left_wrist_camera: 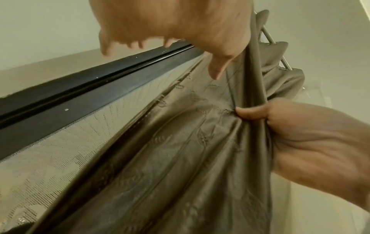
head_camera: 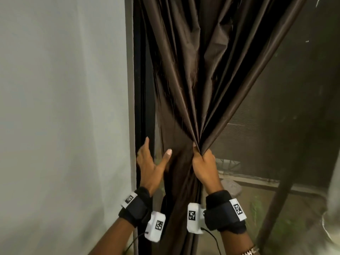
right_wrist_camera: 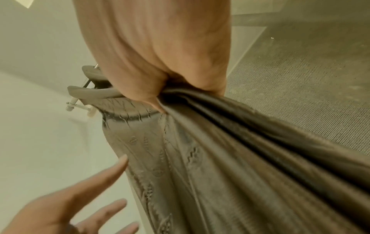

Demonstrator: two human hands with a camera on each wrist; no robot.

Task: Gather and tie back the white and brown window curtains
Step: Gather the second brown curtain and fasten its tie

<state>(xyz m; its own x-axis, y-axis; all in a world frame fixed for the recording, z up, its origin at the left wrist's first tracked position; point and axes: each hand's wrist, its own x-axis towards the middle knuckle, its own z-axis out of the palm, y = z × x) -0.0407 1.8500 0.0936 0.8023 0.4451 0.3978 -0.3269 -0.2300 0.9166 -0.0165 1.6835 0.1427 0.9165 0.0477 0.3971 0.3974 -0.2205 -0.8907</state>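
Observation:
The brown curtain point(head_camera: 185, 85) hangs in front of the window, its folds drawn to one bunch. My right hand point(head_camera: 200, 153) grips that bunch in a fist, seen closely in the right wrist view point(right_wrist_camera: 158, 95) with the brown curtain point(right_wrist_camera: 250, 142) running out of it. My left hand point(head_camera: 156, 153) is spread flat just left of the bunch, its thumb on the cloth, holding nothing. In the left wrist view, a pale net-like fabric point(left_wrist_camera: 50, 158) lies between the brown curtain point(left_wrist_camera: 180, 158) and the black window frame point(left_wrist_camera: 90, 88); I cannot tell if it is the white curtain.
A plain pale wall point(head_camera: 64, 107) fills the left side. The black window frame point(head_camera: 141, 89) stands beside the curtain. Right of it is a mesh-screened window point(head_camera: 276, 116) with a sill point(head_camera: 248, 176) below. The curtain rod end point(right_wrist_camera: 80, 102) shows above.

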